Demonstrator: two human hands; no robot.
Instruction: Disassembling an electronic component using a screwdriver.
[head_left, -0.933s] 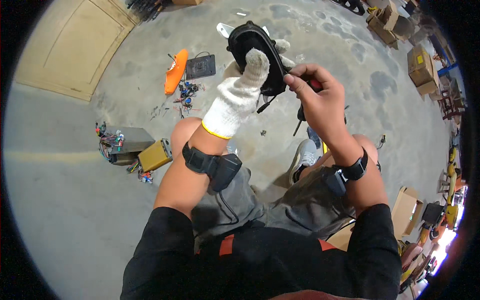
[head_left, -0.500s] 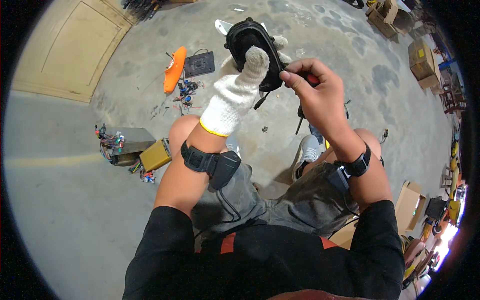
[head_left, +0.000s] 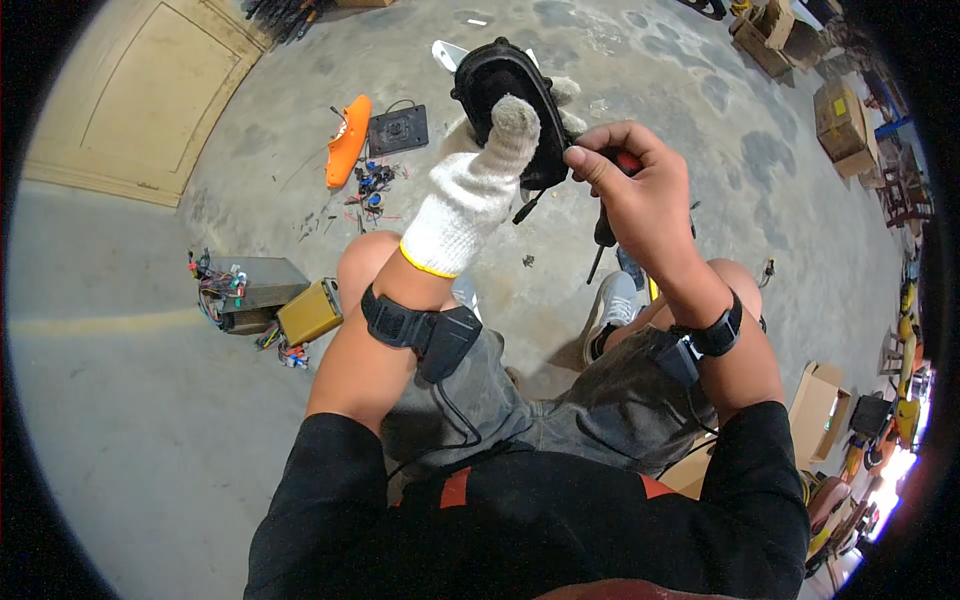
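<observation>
My left hand [head_left: 480,170], in a white knit glove with a yellow cuff edge, grips a black oval plastic housing [head_left: 490,82], the thumb pressed inside its hollow. A short black cable [head_left: 527,207] hangs from the lower end. My right hand [head_left: 640,185] is bare and closed, with a red and black screwdriver [head_left: 605,232] tucked in the palm and its shaft pointing down. Thumb and forefinger pinch at the right rim of the housing; whatever small thing is between them is too small to make out. White pieces [head_left: 447,53] show behind the housing.
On the floor ahead lie an orange shell [head_left: 347,142], a black square panel [head_left: 398,129] and loose connectors [head_left: 375,182]. At left sit a grey box with wires [head_left: 265,280] and a gold box [head_left: 311,312]. Small screws [head_left: 528,261] lie between my feet. Cardboard boxes [head_left: 845,125] stand at right.
The housing has shifted very slightly right and down with my left hand. In my right hand the screwdriver has tilted a little, its tip moving left and down. The pinch stays at the rim.
</observation>
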